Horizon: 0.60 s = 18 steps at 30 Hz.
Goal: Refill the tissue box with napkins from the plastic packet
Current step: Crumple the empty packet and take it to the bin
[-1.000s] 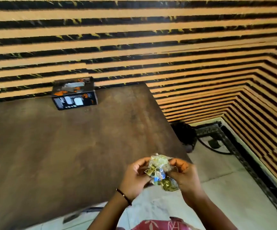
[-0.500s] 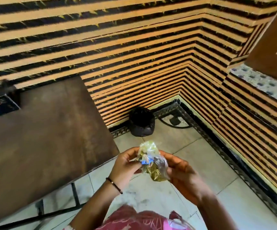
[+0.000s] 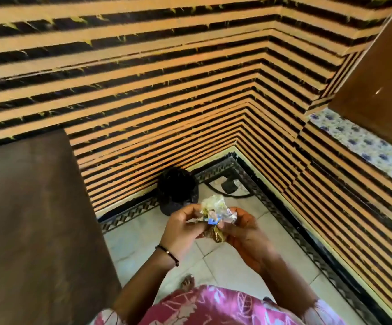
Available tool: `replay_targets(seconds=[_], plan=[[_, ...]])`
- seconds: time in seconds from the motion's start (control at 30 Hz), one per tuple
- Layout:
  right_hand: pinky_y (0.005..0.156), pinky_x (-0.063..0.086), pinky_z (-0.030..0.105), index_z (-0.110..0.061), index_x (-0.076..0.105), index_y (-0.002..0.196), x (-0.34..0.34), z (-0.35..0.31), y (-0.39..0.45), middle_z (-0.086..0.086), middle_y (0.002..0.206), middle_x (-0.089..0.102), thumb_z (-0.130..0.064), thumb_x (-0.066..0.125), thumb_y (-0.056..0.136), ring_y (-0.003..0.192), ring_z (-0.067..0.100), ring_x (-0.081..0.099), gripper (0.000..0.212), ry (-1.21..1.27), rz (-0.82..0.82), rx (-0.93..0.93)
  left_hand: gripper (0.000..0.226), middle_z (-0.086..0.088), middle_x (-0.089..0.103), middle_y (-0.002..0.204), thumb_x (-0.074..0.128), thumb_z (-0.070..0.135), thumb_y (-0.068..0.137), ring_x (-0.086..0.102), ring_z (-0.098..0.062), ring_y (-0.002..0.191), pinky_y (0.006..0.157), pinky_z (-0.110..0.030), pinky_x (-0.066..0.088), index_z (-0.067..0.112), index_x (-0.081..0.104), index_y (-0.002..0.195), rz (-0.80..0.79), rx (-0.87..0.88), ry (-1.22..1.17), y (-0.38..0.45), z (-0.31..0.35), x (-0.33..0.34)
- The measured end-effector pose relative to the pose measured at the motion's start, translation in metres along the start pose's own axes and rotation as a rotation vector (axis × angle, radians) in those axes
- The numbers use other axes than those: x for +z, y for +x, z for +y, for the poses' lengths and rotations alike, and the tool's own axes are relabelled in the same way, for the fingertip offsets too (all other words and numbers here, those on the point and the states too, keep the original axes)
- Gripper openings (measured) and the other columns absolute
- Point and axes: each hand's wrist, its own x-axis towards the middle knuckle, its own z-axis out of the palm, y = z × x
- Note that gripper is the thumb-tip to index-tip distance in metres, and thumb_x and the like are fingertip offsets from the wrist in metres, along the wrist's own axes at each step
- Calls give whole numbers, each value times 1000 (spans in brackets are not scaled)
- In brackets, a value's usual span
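Note:
A crumpled clear plastic packet with gold and blue print is bunched up between both my hands, above the tiled floor. My left hand pinches its left side with the fingertips. Its right side rests in my right hand, which cups it from below with fingers curled. The tissue box is out of view. No napkins show.
The brown table fills the left side. A black-lined waste bin stands on the floor in the corner just beyond my hands, against the striped wall. A black cable and plug lie beside it. A brown door panel is at upper right.
The view has swung right, away from the table; the tissue box has left the frame. My hands kept hold of the crumpled packet and now hover nearer the black bin.

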Motion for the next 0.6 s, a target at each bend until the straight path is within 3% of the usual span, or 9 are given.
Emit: replay_targets(seconds=[0.1, 0.2, 0.33, 0.47, 0.6], plan=[[75, 53, 44, 9, 57, 100, -2, -22, 46, 31, 96, 64, -3, 73, 66, 85, 37, 62, 39, -50, 75, -40, 25, -16, 69, 98, 67, -7, 74, 66, -18, 86, 63, -21, 54, 9, 66, 93, -18, 65, 48, 45, 14, -9], [65, 54, 37, 6, 61, 92, -1, -37, 80, 20, 83, 69, 9, 63, 73, 73, 29, 64, 19, -95, 96, -35, 29, -1, 71, 96, 65, -4, 78, 67, -9, 87, 66, -19, 54, 16, 65, 99, -51, 67, 37, 76, 26, -15], [57, 51, 30, -1, 64, 88, 1, -40, 123, 17, 81, 69, 16, 53, 76, 70, 26, 62, 23, -127, 132, 61, 37, 5, 66, 103, 62, 4, 84, 66, -2, 85, 77, -26, 57, 19, 55, 117, -58, -10, 33, 96, 17, -26], [58, 51, 29, 0, 63, 93, 10, -45, 173, 18, 86, 68, 10, 55, 80, 74, 26, 62, 19, -199, 80, 157, 54, 0, 62, 115, 68, 7, 79, 63, -9, 100, 76, -19, 53, 18, 45, 127, 115, -2, 34, 122, 7, -37], [56, 51, 27, -1, 64, 96, 5, -49, 227, 14, 84, 71, 7, 59, 80, 73, 24, 66, 18, -235, 47, 206, 52, -1, 62, 116, 64, 20, 82, 61, -12, 106, 86, -24, 51, 25, 42, 129, 266, -57, 64, 154, -7, -53]])
